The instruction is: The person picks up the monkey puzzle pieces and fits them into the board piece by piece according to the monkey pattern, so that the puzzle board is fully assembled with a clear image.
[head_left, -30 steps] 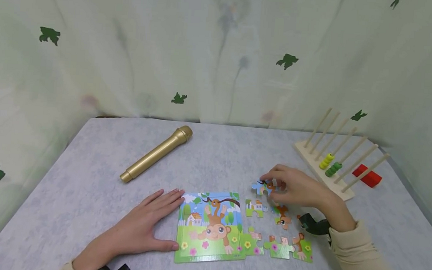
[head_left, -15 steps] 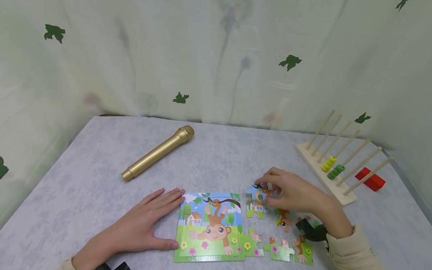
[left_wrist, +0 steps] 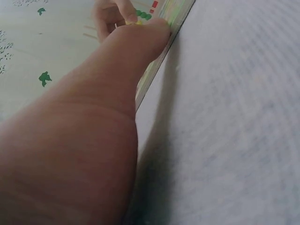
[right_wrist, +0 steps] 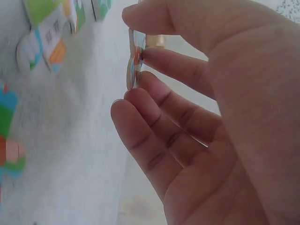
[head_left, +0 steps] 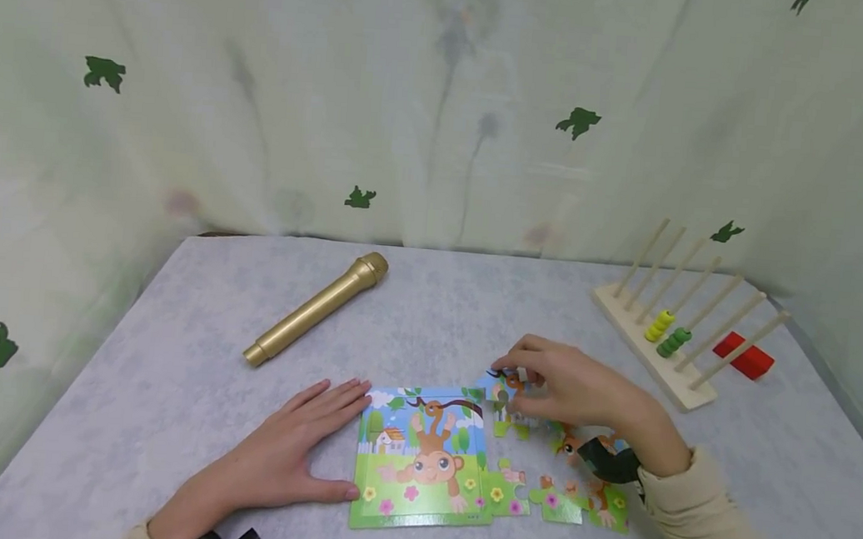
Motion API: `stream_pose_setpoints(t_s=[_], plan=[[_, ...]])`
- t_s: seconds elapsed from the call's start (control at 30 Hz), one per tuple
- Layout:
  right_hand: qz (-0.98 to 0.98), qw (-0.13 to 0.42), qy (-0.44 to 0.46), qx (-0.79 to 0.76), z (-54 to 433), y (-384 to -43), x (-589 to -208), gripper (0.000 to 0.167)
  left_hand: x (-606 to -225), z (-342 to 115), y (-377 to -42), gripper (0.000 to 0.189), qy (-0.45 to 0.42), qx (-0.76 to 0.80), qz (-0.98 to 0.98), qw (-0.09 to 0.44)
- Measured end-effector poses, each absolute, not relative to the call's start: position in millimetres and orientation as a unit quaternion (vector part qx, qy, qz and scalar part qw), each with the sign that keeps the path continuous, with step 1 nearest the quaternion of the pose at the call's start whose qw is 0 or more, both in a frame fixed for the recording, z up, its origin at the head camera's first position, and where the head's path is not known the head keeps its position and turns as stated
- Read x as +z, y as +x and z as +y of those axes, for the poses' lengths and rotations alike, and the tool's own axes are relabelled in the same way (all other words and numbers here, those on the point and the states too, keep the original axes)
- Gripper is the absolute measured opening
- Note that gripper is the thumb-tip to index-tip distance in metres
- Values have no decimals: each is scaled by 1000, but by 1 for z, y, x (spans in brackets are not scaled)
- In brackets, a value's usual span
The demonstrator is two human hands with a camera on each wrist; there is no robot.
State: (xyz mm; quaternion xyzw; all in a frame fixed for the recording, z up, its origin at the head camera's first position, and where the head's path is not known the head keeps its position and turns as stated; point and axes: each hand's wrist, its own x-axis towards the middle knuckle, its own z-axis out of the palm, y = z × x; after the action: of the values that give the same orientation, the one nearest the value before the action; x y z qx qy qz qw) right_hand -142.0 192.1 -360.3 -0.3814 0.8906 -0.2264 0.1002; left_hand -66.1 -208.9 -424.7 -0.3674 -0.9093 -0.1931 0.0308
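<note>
My right hand (head_left: 574, 384) pinches a jigsaw piece (head_left: 497, 383) with a blue sky and branch print, held above the table at the upper right corner of the puzzle board (head_left: 416, 490). In the right wrist view that piece (right_wrist: 136, 61) stands edge-on between thumb and fingers. The board carries a picture of a hanging monkey. My left hand (head_left: 291, 456) lies flat, fingertips and thumb against the board's left edge. Several loose pieces lie right of the board: a flower corner piece (head_left: 504, 496), a bottom-edge piece (head_left: 561, 508) and a monkey-face piece (head_left: 568, 444), partly covered by the right hand and wrist camera.
A gold microphone (head_left: 316, 307) lies at the back left. Toward the right stands a wooden peg rack (head_left: 644, 343) with yellow beads (head_left: 660, 325) and green beads (head_left: 674, 342). Behind it is a red block (head_left: 744, 356). A pale curtain (head_left: 442, 120) surrounds the table.
My right hand has moved left with the pinched jigsaw piece, from the right of the board to its upper right corner. The left hand has stayed at the board's left edge.
</note>
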Motion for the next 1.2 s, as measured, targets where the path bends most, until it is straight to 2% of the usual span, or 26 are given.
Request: stream_pose_setpoints(t_s=[0.67, 0.9, 1.2], plan=[[870, 110, -426, -224, 158, -138, -362, 37, -427, -207, -70, 102, -358, -189, -914, 5], [861, 116, -442, -224, 141, -137, -360, 37, -429, -210, -69, 103, -363, -183, -913, 19], [855, 109, -460, -213, 127, -136, -364, 38, -427, -209, -68, 102, -358, -187, -915, 10]])
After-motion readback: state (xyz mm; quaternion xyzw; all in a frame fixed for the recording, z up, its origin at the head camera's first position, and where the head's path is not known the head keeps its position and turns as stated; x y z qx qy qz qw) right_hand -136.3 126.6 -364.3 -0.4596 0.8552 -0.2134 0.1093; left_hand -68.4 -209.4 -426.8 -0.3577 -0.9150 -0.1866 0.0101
